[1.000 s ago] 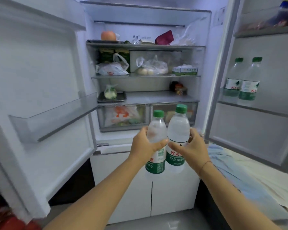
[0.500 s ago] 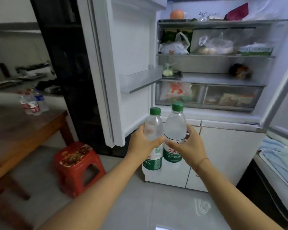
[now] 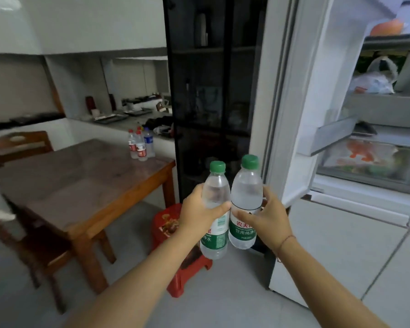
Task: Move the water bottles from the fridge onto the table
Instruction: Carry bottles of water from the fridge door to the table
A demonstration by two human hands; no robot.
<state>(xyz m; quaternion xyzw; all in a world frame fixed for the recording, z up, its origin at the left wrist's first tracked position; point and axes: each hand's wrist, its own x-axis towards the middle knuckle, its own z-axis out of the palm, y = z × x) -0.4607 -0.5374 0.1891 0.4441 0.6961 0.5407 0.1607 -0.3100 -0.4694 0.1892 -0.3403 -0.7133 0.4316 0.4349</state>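
Observation:
I hold two clear water bottles with green caps and green labels upright, side by side, in front of me. My left hand [image 3: 199,211] grips the left bottle [image 3: 215,192] around its middle. My right hand [image 3: 268,216] grips the right bottle [image 3: 246,192] the same way. The brown wooden table [image 3: 81,183] stands to my left, its near corner about a hand's width left of the bottles. Three more bottles [image 3: 140,145] stand at its far right corner. The open fridge [image 3: 376,114] is on my right, its left door [image 3: 291,102] swung out just behind the bottles.
A red plastic stool [image 3: 175,233] sits on the grey floor below my hands, beside the table leg. A dark glass cabinet [image 3: 213,91] stands between table and fridge. Wooden chairs [image 3: 19,145] flank the table. A counter [image 3: 118,117] with trays runs behind it.
My view has swung left from the fridge interior toward the table. Both hands keep the same hold on the two bottles, which stay in the middle of my view.

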